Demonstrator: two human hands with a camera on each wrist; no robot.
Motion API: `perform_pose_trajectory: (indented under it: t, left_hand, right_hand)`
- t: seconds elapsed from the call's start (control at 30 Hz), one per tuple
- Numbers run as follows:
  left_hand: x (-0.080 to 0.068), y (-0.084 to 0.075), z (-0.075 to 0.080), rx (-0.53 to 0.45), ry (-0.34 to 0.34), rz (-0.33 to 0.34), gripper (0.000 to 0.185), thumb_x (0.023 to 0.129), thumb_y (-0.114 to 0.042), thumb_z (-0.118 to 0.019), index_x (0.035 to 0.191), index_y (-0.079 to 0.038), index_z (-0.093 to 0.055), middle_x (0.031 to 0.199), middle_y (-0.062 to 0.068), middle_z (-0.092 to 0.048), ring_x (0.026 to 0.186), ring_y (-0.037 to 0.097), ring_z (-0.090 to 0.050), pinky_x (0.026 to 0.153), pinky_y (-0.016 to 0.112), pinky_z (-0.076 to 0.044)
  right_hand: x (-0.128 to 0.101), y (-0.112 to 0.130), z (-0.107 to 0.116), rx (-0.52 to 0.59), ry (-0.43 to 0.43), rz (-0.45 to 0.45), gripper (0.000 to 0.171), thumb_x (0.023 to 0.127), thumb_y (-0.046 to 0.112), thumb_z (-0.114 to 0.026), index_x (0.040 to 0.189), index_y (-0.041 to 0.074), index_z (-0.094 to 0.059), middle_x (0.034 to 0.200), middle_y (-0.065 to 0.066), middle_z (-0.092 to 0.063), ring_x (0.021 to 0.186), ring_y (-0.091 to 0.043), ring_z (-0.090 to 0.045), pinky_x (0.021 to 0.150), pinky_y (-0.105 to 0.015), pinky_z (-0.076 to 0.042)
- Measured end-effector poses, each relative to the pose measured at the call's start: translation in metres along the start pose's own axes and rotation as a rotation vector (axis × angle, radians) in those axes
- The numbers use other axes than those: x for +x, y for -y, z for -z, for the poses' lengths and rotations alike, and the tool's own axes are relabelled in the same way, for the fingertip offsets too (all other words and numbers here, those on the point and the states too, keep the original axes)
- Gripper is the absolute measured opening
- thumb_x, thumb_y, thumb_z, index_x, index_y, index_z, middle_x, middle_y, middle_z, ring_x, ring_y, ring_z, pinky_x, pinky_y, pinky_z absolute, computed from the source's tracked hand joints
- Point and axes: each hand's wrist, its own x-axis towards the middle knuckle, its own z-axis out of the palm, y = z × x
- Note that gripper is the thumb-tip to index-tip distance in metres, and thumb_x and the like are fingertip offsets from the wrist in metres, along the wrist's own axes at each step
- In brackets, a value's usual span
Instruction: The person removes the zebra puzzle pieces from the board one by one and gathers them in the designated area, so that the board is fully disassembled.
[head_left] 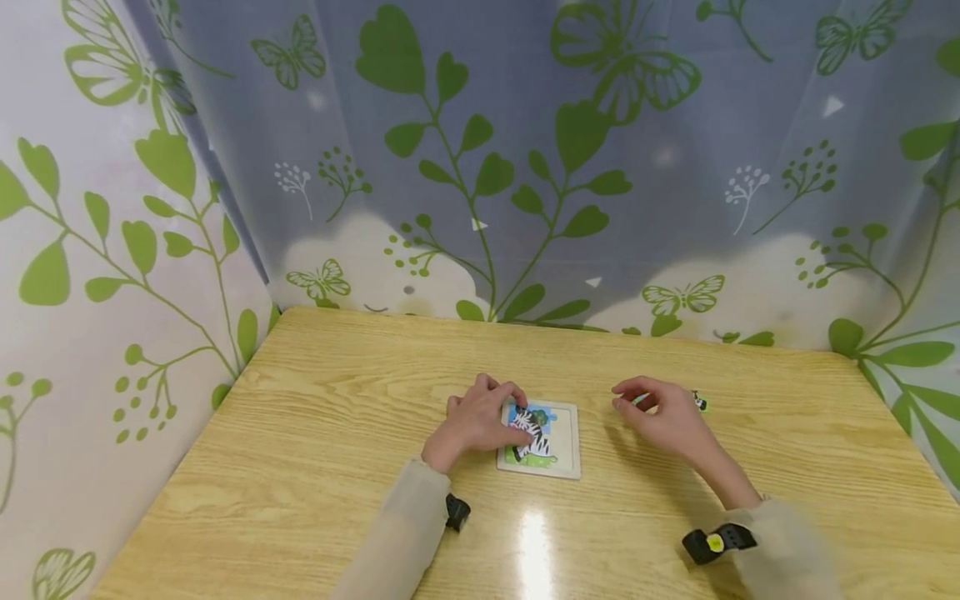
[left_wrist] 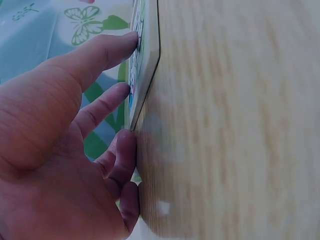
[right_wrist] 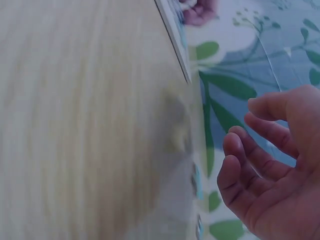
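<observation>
A small square puzzle board (head_left: 568,442) with a pale wooden rim lies on the table. Puzzle pieces showing a zebra (head_left: 536,446) fill its left part, while bare wood shows on the right. My left hand (head_left: 480,419) is at the board's left side, thumb and index fingertips on the picture. Its other fingers rest against the table by the board's edge, seen in the left wrist view. To the right of the board, my right hand (head_left: 671,418) hovers above the table with loosely curled fingers, holding nothing. Just behind it lies a loose puzzle piece (head_left: 701,402), partly hidden by the hand.
In the right wrist view, two loose pieces, one of them a bluish piece (right_wrist: 196,181), lie near the table's far side. The wood-grain table (head_left: 337,417) meets a leaf-and-butterfly curtain (head_left: 465,167) at the back. Another patterned curtain (head_left: 82,250) hangs along the left.
</observation>
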Motion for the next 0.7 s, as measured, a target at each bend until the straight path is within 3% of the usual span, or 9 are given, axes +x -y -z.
perform_pose_trajectory:
  t: [0.23, 0.7]
  left_hand:
    - [0.002, 0.001, 0.001, -0.001, 0.012, 0.007, 0.044, 0.074, -0.054, -0.072, 0.110, -0.036, -0.055, 0.122, 0.003, -0.041, 0.105, 0.022, -0.044, 0.076, 0.040, -0.026]
    - [0.002, -0.001, 0.001, -0.006, 0.015, 0.032, 0.044, 0.073, -0.054, -0.073, 0.109, -0.034, -0.056, 0.124, 0.005, -0.041, 0.109, 0.023, -0.045, 0.077, 0.041, -0.027]
  right_hand:
    - [0.006, 0.014, -0.024, 0.038, 0.059, 0.027, 0.019, 0.089, 0.024, -0.066, 0.104, 0.013, -0.069, 0.089, -0.001, -0.068, 0.071, -0.013, -0.061, 0.054, -0.025, -0.048]
    - [0.014, 0.032, -0.050, 0.026, 0.132, 0.069, 0.012, 0.087, 0.019, -0.067, 0.097, 0.014, -0.069, 0.080, 0.002, -0.066, 0.068, -0.010, -0.058, 0.058, -0.023, -0.046]
